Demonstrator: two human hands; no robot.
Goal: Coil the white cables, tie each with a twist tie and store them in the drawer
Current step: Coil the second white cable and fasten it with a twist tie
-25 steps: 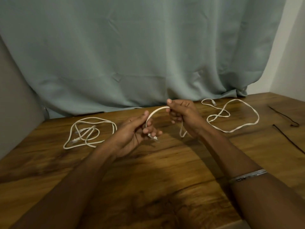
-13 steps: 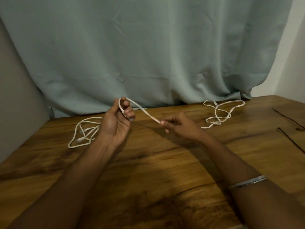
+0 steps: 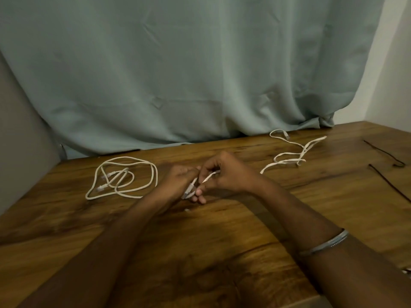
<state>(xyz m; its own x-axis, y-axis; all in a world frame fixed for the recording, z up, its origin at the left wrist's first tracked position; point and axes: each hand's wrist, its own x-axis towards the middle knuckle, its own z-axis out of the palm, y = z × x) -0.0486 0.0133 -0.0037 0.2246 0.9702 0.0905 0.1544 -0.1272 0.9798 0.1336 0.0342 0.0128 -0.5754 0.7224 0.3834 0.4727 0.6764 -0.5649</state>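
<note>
A pale green curtain (image 3: 178, 74) hangs behind a wooden table (image 3: 222, 252), its hem resting on the far edge. Two bare forearms reach in from the near side and meet at the table's middle, a thin silver bangle (image 3: 327, 243) circling the right one. The left hand (image 3: 178, 181) and right hand (image 3: 226, 174) are together, almost touching, each with fingers curled round the same flat white cable (image 3: 289, 162). Its near end runs through both grips, and the rest trails off to the right in loose, uneven loops toward the curtain. A second, rounder white cable (image 3: 124, 176) lies untouched just left of the hands, spread in a wide slack ring with both plug ends inside it. Two dark twist ties (image 3: 387, 152) lie well apart at the table's right edge.
</note>
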